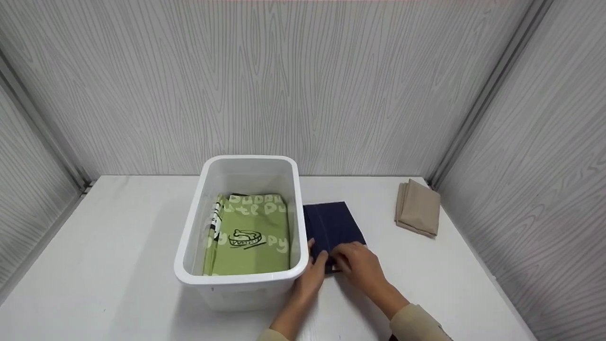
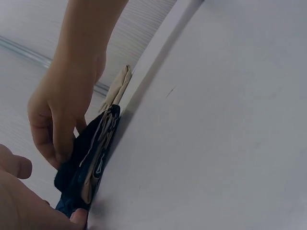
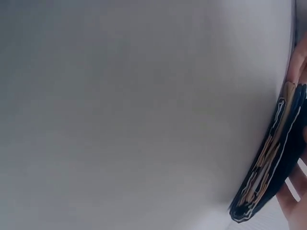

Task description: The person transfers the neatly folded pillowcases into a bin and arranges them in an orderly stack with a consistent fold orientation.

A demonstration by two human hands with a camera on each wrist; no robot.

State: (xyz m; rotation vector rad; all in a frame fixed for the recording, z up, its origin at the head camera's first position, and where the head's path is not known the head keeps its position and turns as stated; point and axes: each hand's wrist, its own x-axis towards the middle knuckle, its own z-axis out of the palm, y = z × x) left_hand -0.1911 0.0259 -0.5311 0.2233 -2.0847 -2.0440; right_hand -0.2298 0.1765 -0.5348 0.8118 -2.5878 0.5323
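A folded navy cloth (image 1: pixel 338 222) lies flat just right of the white tub, a line of stitching running along its top. My left hand (image 1: pixel 310 277) holds its near left corner, thumb on top, partly behind the tub's rim. Beside it my right hand (image 1: pixel 363 267) pinches the near edge with curled fingers. In the left wrist view the edge of the navy cloth (image 2: pixel 91 153) shows several stacked layers, some beige, with fingertips of my left hand (image 2: pixel 29 206) low against it. The layered edge of the cloth (image 3: pixel 266 167) also shows at the right of the right wrist view.
The deep white tub (image 1: pixel 189 237) stands left of my hands, its wall close to the left wrist. Inside lies a folded green printed cloth (image 1: pixel 255 237). A folded tan cloth (image 1: pixel 419 208) lies at the far right of the white table (image 1: pixel 118 265). Grey-white panels enclose the back and sides.
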